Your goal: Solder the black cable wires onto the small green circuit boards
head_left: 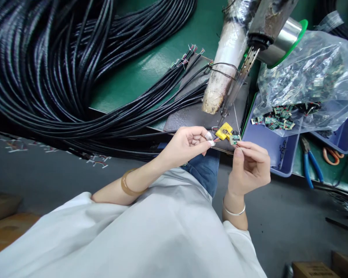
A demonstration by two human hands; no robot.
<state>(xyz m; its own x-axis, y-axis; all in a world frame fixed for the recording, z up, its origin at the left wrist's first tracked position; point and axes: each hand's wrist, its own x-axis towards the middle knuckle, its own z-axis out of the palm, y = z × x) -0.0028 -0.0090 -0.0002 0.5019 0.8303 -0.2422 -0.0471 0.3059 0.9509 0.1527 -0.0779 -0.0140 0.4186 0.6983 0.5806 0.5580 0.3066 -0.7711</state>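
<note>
Left hand pinching wires, right hand at the board, its grip unclear, we're apparently soldering and next need steadiness by the iron.

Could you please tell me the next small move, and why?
Probably ease the wires in the left hand toward the circuit board, since the right hand is at the board and the soldering iron points down close by.
</note>
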